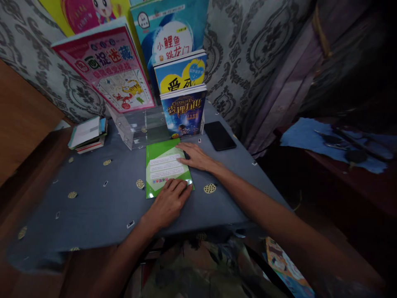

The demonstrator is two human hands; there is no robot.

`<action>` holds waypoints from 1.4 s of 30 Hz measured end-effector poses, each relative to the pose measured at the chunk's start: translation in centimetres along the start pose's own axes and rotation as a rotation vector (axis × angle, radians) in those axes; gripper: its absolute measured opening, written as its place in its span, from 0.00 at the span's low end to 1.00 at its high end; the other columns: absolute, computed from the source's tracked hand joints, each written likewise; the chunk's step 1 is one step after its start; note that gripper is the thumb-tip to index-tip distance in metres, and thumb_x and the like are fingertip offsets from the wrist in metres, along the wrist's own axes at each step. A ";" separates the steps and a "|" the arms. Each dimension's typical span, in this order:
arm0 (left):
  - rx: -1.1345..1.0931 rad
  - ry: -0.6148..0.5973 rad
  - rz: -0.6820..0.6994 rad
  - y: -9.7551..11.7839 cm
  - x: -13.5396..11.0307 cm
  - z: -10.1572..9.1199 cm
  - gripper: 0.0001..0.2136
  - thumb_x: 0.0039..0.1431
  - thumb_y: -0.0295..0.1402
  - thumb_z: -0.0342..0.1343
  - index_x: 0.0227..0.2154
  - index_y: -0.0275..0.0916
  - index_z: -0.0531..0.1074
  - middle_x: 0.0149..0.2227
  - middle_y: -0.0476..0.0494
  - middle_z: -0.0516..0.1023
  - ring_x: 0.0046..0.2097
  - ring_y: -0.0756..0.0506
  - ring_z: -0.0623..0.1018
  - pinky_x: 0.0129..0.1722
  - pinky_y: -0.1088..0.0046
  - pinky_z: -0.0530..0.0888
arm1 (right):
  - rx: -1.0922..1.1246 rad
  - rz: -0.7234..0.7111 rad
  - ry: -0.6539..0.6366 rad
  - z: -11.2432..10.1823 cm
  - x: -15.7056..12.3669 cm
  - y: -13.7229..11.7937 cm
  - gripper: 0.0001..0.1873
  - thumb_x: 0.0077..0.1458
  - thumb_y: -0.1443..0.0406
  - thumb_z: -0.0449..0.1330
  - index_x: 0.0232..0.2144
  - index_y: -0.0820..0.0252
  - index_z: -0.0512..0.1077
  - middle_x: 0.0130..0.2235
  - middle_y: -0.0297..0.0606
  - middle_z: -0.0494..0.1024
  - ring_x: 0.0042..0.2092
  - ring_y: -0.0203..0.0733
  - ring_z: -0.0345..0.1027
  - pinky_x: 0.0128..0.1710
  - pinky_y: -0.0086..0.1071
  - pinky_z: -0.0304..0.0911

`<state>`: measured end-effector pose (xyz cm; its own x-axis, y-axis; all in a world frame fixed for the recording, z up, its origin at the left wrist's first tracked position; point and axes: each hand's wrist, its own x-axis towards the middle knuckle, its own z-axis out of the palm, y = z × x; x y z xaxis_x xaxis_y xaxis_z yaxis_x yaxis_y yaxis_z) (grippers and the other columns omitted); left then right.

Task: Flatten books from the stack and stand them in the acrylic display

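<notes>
A green book (166,149) lies flat on the cloth-covered table, its printing upside down from where I sit. My left hand (169,203) rests on the book's near edge, fingers lightly bent on the cover. Against the right edge of the same book lies my right hand (198,157), palm down, with fingers stretched over the far right corner and the thumb apart. A small dark shape shows between that thumb and the fingers; I cannot make it out. Neither hand grips the book.
Behind the book, a clear acrylic stand (133,132) holds a pink book (105,66), a dark blue book (185,114) and several others upright. A black phone-like slab (220,135) lies to the right. Stacked small books (88,134) sit at left on the patterned tablecloth (102,207).
</notes>
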<state>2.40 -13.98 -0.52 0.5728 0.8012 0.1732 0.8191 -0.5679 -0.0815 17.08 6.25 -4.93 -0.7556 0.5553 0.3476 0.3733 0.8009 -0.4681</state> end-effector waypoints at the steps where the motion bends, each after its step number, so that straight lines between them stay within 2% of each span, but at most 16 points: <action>1: 0.002 0.005 -0.009 0.2 -0.3 0.1 0.20 0.67 0.22 0.48 0.60 0.34 0.66 0.54 0.35 0.75 0.55 0.40 0.73 0.60 0.55 0.69 | -0.003 -0.001 -0.002 0.0 0.0 0.0 0.30 0.65 0.55 0.58 0.65 0.60 0.63 0.66 0.51 0.68 0.67 0.55 0.60 0.65 0.55 0.56; 7: -0.017 0.087 -0.080 0.8 -2.1 0.3 0.20 0.63 0.20 0.50 0.57 0.34 0.68 0.52 0.36 0.75 0.55 0.40 0.73 0.58 0.58 0.70 | -0.010 0.008 -0.011 0.1 0.0 0.1 0.30 0.65 0.55 0.58 0.64 0.62 0.65 0.66 0.54 0.67 0.67 0.56 0.60 0.65 0.55 0.56; 13: -0.011 0.164 -0.140 0.8 -4.2 -0.1 0.23 0.58 0.15 0.48 0.55 0.33 0.70 0.51 0.35 0.76 0.53 0.39 0.74 0.55 0.58 0.73 | -0.012 0.017 -0.005 0.3 0.1 0.2 0.29 0.64 0.55 0.58 0.63 0.60 0.65 0.66 0.51 0.67 0.67 0.55 0.60 0.65 0.55 0.57; 18: -0.018 0.227 -0.186 0.1 -5.9 -0.2 0.24 0.60 0.15 0.46 0.56 0.37 0.70 0.49 0.36 0.77 0.51 0.40 0.75 0.52 0.57 0.76 | -0.015 0.022 -0.012 0.1 0.1 -0.3 0.29 0.65 0.55 0.57 0.63 0.61 0.65 0.65 0.53 0.68 0.66 0.56 0.61 0.65 0.55 0.57; 22: -0.043 0.262 -0.257 -0.4 -7.4 -0.1 0.24 0.62 0.16 0.46 0.57 0.39 0.70 0.49 0.37 0.77 0.51 0.41 0.76 0.51 0.57 0.77 | -0.021 0.028 -0.009 0.0 0.0 -0.4 0.28 0.65 0.54 0.57 0.63 0.57 0.65 0.65 0.50 0.68 0.67 0.56 0.60 0.64 0.56 0.57; 26: -0.047 0.281 -0.334 -0.7 -8.6 0.0 0.23 0.64 0.18 0.46 0.57 0.41 0.71 0.49 0.38 0.78 0.51 0.40 0.76 0.50 0.56 0.78 | -0.062 0.029 -0.003 -0.3 0.1 -1.0 0.26 0.64 0.58 0.58 0.61 0.61 0.68 0.64 0.52 0.69 0.67 0.57 0.60 0.64 0.57 0.57; 29: -0.057 0.285 -0.373 -0.7 -9.0 0.2 0.23 0.63 0.18 0.46 0.57 0.41 0.71 0.49 0.38 0.78 0.52 0.39 0.75 0.51 0.55 0.78 | -0.082 -0.013 0.013 -0.2 -0.1 -3.3 0.22 0.64 0.63 0.57 0.59 0.61 0.71 0.62 0.52 0.72 0.67 0.58 0.60 0.64 0.59 0.56; 32: -0.058 0.277 -0.401 -0.6 -9.0 0.3 0.22 0.64 0.18 0.45 0.55 0.40 0.72 0.49 0.38 0.78 0.52 0.40 0.75 0.51 0.56 0.78 | -0.009 -0.120 0.009 0.6 -1.0 -7.6 0.21 0.66 0.64 0.54 0.59 0.60 0.71 0.61 0.51 0.73 0.68 0.54 0.59 0.65 0.56 0.58; 35: -0.036 0.254 -0.413 -0.4 -8.8 0.2 0.19 0.65 0.19 0.45 0.51 0.39 0.74 0.49 0.38 0.78 0.51 0.40 0.76 0.50 0.58 0.78 | 0.095 -0.254 -0.074 1.6 -2.7 -12.2 0.24 0.69 0.61 0.52 0.65 0.56 0.64 0.66 0.46 0.67 0.71 0.48 0.51 0.68 0.50 0.56; 37: -0.016 0.261 -0.414 -0.4 -8.7 0.1 0.18 0.65 0.19 0.45 0.49 0.39 0.75 0.47 0.38 0.78 0.50 0.41 0.76 0.48 0.60 0.79 | 0.124 -0.271 -0.125 2.2 -3.7 -14.2 0.29 0.70 0.58 0.53 0.69 0.57 0.58 0.69 0.48 0.63 0.73 0.47 0.48 0.69 0.48 0.55; 39: -0.009 0.265 -0.415 -0.4 -8.7 0.1 0.18 0.65 0.20 0.45 0.50 0.39 0.75 0.46 0.38 0.78 0.48 0.41 0.77 0.47 0.60 0.79 | 0.122 -0.246 -0.164 2.4 -4.5 -14.9 0.32 0.69 0.55 0.53 0.70 0.59 0.55 0.70 0.51 0.60 0.73 0.49 0.45 0.70 0.50 0.53; 42: -0.025 0.255 -0.417 -0.5 -8.8 0.2 0.21 0.64 0.18 0.45 0.53 0.40 0.73 0.47 0.39 0.79 0.48 0.41 0.77 0.47 0.60 0.79 | 0.096 -0.196 -0.205 2.3 -5.2 -14.3 0.33 0.69 0.53 0.54 0.70 0.62 0.56 0.70 0.54 0.58 0.74 0.52 0.43 0.70 0.53 0.51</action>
<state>-3.00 -20.71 -2.17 0.1674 0.8914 0.4212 0.9741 -0.2155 0.0690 14.49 -8.60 -1.91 -0.9048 0.3274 0.2721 0.1644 0.8583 -0.4861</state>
